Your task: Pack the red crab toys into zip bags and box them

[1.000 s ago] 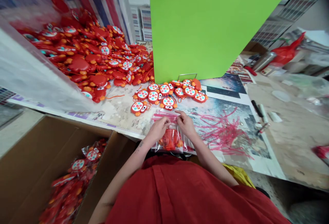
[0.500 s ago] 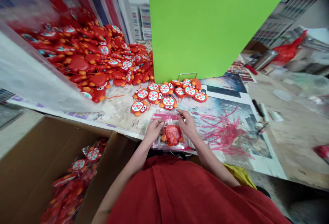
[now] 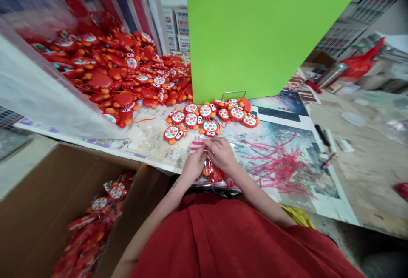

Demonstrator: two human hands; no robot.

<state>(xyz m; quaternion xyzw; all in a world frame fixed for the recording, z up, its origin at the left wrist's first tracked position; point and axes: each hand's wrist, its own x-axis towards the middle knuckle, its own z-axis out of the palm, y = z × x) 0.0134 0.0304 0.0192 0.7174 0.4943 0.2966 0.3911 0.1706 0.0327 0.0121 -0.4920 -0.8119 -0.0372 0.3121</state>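
Observation:
At the table's near edge lies a clear plastic bag with a red crab-shaped toy inside, its orange cord showing. My left hand pinches the bag's upper left part, fingers closed. Across the top of the bag reaches my right hand, its fingers bent and meeting the left fingertips; they cover the bag's opening. Just beyond my hands sit several red toys with white dotted faces, the nearest being a toy with its eyes towards me. Pink strips show under the bag.
A heap of red toys spills from a striped sack at left. An upright green board stands at the back. A cardboard box at lower left holds bagged toys. Pink strips, markers and clutter lie to the right.
My right hand has moved left over the top of the bag and met my left hand. The bagged toy is now more covered by my hands.

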